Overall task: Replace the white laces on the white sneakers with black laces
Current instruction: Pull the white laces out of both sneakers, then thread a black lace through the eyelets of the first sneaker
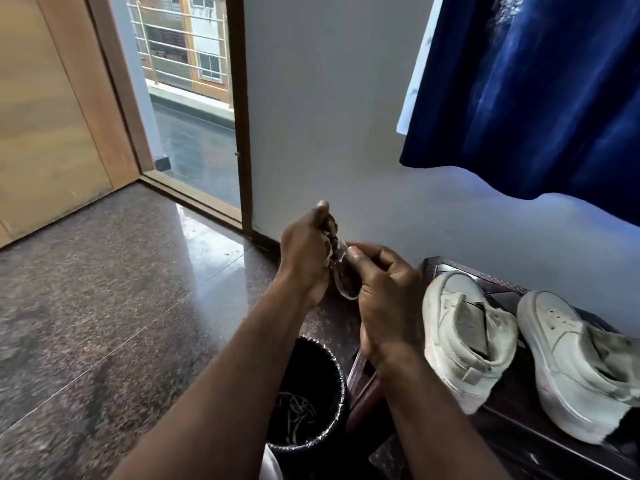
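While left grip point(304, 251) and right grip point(381, 296) clasp the white lace point(343, 293), both sneakers point(464, 337) point wallward.

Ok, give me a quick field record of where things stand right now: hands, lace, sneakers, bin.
left hand: grips white lace, with turns of it wrapped round the fingers
right hand: pinches the same lace close beside the left hand
left sneaker: on dark table, no lace visible
right sneaker: beside it on the table, no lace visible
bin: on the floor left of the table, pale strands inside
black laces: none in view
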